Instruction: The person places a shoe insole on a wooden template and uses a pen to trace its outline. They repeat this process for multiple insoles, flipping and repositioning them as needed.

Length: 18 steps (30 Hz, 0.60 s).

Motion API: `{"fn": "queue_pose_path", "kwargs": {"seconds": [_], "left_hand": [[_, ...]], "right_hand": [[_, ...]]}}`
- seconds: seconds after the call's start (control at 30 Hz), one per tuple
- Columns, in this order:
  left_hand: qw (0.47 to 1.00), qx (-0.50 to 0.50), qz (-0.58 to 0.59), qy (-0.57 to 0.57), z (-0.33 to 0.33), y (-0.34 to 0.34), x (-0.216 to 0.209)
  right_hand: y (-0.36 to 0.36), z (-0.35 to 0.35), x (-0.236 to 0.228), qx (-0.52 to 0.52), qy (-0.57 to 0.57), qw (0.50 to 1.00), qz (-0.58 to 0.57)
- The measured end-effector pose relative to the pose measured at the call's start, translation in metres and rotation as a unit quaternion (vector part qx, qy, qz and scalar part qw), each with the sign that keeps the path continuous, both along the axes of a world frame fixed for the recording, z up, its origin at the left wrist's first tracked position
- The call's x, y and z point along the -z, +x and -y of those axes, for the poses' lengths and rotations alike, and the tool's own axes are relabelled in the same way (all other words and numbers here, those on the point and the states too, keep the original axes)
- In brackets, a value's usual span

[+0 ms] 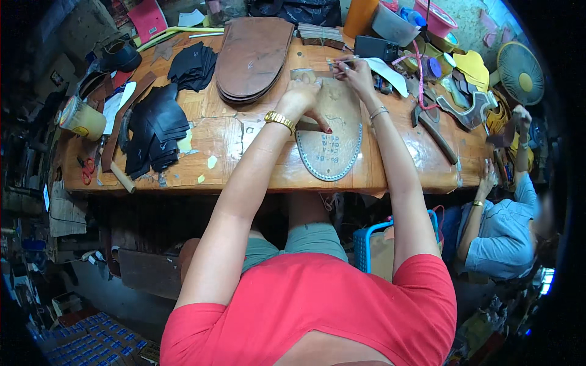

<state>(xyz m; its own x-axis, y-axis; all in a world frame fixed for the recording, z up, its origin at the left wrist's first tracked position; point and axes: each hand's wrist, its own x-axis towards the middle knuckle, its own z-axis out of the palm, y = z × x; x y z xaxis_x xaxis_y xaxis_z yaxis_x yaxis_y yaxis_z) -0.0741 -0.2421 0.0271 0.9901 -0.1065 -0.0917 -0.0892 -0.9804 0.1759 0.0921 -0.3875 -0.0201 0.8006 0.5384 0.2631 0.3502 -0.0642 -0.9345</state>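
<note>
A tan leather piece [329, 155] with a rounded end, pale stitching along its rim and handwriting on its face lies on the wooden table before me. My left hand [303, 97] presses on its upper left part, thumb stretched out over the leather and fingers spread. Under those fingertips shows a small tan strip [303, 74]. At the far end of the piece, my right hand [356, 76] is closed in a pinch around a thin, pen-like tool [343, 60]. Its exact kind is too small to tell.
Brown rounded leather panels [253, 58] are stacked at the far left of my hands, with black leather pieces [155, 128] further left. A hammer [436, 134] lies to the right, near a phone [375, 47]. Red scissors [86, 171] rest at the left edge. A co-worker [500, 226] sits at right.
</note>
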Motion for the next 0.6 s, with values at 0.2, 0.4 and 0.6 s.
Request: {"fn": "queue_pose_path", "kwargs": {"seconds": [0.2, 0.4, 0.6], "left_hand": [[1.000, 0.012, 0.003, 0.005, 0.001, -0.001, -0.008], [1.000, 0.010, 0.019, 0.021, 0.001, 0.000, -0.001], [0.999, 0.013, 0.023, 0.026, -0.001, 0.001, 0.003]], "right_hand": [[-0.008, -0.047, -0.003, -0.052, -0.033, 0.993, 0.097], [0.003, -0.079, 0.007, -0.104, -0.066, 0.985, 0.123], [-0.003, -0.086, 0.000, -0.096, -0.081, 0.978, 0.165]]}}
